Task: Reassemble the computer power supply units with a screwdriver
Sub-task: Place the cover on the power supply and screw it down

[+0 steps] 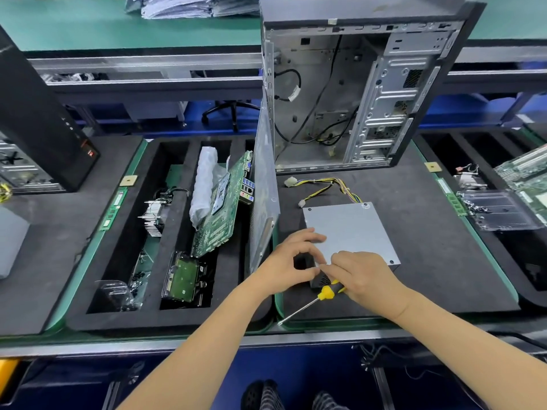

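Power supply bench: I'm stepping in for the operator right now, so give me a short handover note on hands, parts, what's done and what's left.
Left hand: fingers curled at the near corner of the power supply unit; whether it pinches a screw cannot be told.
Right hand: grips the screwdriver, tip pointing toward the bench edge, not on any screw.
The unit lies flat on the black foam mat, cover on, cable bundle loose behind it, in front of the open computer case.
Left: the near-corner screw.

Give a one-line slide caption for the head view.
Both hands, left hand and right hand holding a screwdriver, work at the power supply unit near corner.
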Action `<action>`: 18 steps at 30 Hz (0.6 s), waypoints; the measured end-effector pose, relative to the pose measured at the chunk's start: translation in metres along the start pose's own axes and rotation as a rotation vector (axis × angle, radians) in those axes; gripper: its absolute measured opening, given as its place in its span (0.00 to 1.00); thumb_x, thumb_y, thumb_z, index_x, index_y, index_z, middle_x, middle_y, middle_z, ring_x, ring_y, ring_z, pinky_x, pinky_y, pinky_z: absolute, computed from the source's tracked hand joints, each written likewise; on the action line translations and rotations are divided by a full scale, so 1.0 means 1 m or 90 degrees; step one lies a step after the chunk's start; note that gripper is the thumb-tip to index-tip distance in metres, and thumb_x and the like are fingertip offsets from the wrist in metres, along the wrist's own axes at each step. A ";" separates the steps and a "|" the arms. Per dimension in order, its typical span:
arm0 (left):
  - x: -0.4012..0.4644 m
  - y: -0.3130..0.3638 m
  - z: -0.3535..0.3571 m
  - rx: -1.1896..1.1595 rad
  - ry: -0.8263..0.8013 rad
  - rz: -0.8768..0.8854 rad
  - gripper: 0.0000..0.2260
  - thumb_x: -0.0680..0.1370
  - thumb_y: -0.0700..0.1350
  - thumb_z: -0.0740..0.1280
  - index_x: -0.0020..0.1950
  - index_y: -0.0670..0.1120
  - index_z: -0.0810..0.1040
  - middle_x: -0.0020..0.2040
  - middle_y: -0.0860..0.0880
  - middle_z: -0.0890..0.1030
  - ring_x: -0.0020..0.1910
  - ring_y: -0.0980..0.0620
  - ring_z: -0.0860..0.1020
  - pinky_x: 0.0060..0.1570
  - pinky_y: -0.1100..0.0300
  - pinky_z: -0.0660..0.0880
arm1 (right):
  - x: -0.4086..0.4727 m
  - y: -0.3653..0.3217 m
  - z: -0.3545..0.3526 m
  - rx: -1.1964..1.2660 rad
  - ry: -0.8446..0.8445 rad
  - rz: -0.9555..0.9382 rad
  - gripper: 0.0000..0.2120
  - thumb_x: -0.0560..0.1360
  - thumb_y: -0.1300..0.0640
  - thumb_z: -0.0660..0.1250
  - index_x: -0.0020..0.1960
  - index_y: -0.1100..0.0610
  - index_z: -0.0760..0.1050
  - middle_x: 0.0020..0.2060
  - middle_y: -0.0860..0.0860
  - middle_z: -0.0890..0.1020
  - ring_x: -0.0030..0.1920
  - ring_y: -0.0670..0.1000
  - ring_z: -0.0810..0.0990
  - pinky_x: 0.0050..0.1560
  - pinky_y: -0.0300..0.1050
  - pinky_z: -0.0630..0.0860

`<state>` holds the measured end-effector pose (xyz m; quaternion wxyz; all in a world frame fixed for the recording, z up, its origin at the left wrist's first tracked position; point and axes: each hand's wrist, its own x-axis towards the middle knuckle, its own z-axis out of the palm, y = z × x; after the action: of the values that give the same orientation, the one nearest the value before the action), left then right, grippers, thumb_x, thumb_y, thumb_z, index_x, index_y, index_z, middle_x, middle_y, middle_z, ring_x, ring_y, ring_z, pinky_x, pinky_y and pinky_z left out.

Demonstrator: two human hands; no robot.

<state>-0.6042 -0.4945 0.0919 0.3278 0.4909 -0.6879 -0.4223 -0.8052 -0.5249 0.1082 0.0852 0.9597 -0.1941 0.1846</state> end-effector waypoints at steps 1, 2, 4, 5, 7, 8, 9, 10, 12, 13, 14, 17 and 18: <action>0.000 0.000 0.000 -0.004 -0.002 -0.003 0.04 0.76 0.37 0.71 0.49 0.45 0.81 0.69 0.53 0.73 0.75 0.61 0.60 0.75 0.54 0.58 | 0.000 -0.001 0.001 0.007 -0.005 0.007 0.17 0.52 0.68 0.76 0.40 0.59 0.82 0.28 0.51 0.73 0.24 0.50 0.69 0.21 0.39 0.62; 0.001 0.000 -0.001 -0.009 -0.006 -0.005 0.04 0.76 0.37 0.71 0.49 0.45 0.81 0.69 0.53 0.73 0.75 0.61 0.60 0.75 0.54 0.58 | -0.001 -0.001 0.002 0.018 -0.009 0.014 0.17 0.52 0.68 0.76 0.40 0.58 0.82 0.28 0.51 0.73 0.25 0.50 0.69 0.21 0.38 0.62; 0.002 -0.001 -0.002 -0.010 -0.015 -0.005 0.04 0.75 0.37 0.71 0.48 0.45 0.81 0.69 0.53 0.73 0.75 0.60 0.60 0.74 0.54 0.58 | -0.004 -0.001 0.001 0.056 -0.015 0.031 0.18 0.53 0.67 0.77 0.41 0.57 0.83 0.29 0.50 0.73 0.25 0.50 0.69 0.21 0.38 0.63; 0.002 -0.002 -0.002 -0.008 -0.019 -0.005 0.04 0.75 0.37 0.71 0.48 0.45 0.81 0.69 0.53 0.73 0.75 0.60 0.59 0.74 0.54 0.58 | -0.005 -0.001 0.001 0.081 -0.013 0.047 0.16 0.55 0.66 0.77 0.42 0.56 0.83 0.28 0.49 0.72 0.25 0.50 0.68 0.21 0.37 0.64; 0.004 -0.002 -0.003 -0.004 -0.025 -0.006 0.04 0.75 0.38 0.72 0.48 0.45 0.82 0.69 0.53 0.73 0.75 0.60 0.59 0.74 0.54 0.57 | -0.008 -0.001 -0.001 0.152 -0.010 0.099 0.14 0.60 0.65 0.78 0.44 0.54 0.84 0.28 0.49 0.71 0.25 0.49 0.68 0.22 0.36 0.66; 0.004 -0.002 -0.003 -0.002 -0.027 -0.006 0.04 0.75 0.38 0.72 0.48 0.45 0.82 0.68 0.53 0.73 0.75 0.59 0.60 0.74 0.53 0.57 | -0.008 0.000 -0.001 0.205 -0.013 0.137 0.15 0.61 0.65 0.78 0.45 0.53 0.85 0.28 0.48 0.72 0.26 0.49 0.69 0.25 0.34 0.67; 0.005 -0.002 -0.003 0.000 -0.028 -0.006 0.04 0.75 0.38 0.72 0.48 0.45 0.82 0.68 0.53 0.72 0.75 0.58 0.60 0.74 0.52 0.58 | -0.007 0.001 -0.002 0.265 -0.019 0.180 0.15 0.63 0.65 0.78 0.46 0.52 0.85 0.28 0.47 0.72 0.27 0.47 0.69 0.28 0.34 0.67; 0.005 -0.002 -0.003 0.000 -0.029 -0.005 0.04 0.75 0.39 0.73 0.48 0.44 0.82 0.68 0.53 0.72 0.74 0.57 0.60 0.74 0.52 0.58 | -0.006 0.002 -0.002 0.321 -0.026 0.223 0.13 0.65 0.64 0.78 0.47 0.52 0.85 0.29 0.45 0.71 0.29 0.45 0.69 0.30 0.34 0.67; 0.006 -0.001 -0.004 0.002 -0.036 -0.003 0.05 0.75 0.40 0.73 0.49 0.43 0.82 0.68 0.52 0.72 0.74 0.56 0.61 0.74 0.52 0.59 | -0.003 0.006 -0.002 0.377 -0.042 0.290 0.09 0.69 0.61 0.75 0.46 0.51 0.85 0.29 0.41 0.69 0.31 0.42 0.69 0.31 0.38 0.67; 0.006 -0.001 -0.004 0.006 -0.038 -0.002 0.05 0.75 0.41 0.74 0.49 0.43 0.82 0.68 0.51 0.71 0.74 0.55 0.61 0.74 0.52 0.59 | -0.001 0.008 -0.002 0.383 -0.055 0.308 0.07 0.70 0.61 0.74 0.46 0.51 0.85 0.28 0.41 0.69 0.31 0.42 0.69 0.32 0.38 0.67; 0.006 -0.001 -0.004 0.009 -0.039 -0.002 0.06 0.74 0.41 0.74 0.50 0.42 0.81 0.69 0.50 0.71 0.74 0.55 0.61 0.74 0.53 0.59 | 0.000 0.009 -0.002 0.384 -0.064 0.315 0.06 0.70 0.61 0.74 0.45 0.51 0.85 0.28 0.40 0.70 0.32 0.41 0.70 0.32 0.38 0.66; 0.007 -0.001 -0.004 0.015 -0.034 -0.001 0.07 0.74 0.38 0.74 0.50 0.41 0.81 0.68 0.49 0.71 0.73 0.55 0.62 0.73 0.55 0.60 | 0.003 0.010 -0.003 0.386 -0.079 0.320 0.06 0.70 0.61 0.73 0.44 0.52 0.84 0.27 0.38 0.70 0.33 0.39 0.71 0.33 0.34 0.64; 0.007 0.000 -0.003 0.020 -0.033 -0.002 0.07 0.74 0.38 0.74 0.50 0.40 0.80 0.68 0.49 0.70 0.73 0.55 0.62 0.73 0.55 0.60 | 0.003 0.010 -0.004 0.382 -0.088 0.320 0.06 0.71 0.61 0.73 0.44 0.51 0.85 0.27 0.39 0.70 0.33 0.39 0.71 0.33 0.32 0.63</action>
<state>-0.6040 -0.5024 0.0935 0.3016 0.4861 -0.7016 -0.4249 -0.8079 -0.5344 0.1143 -0.2599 0.8747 -0.3655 0.1835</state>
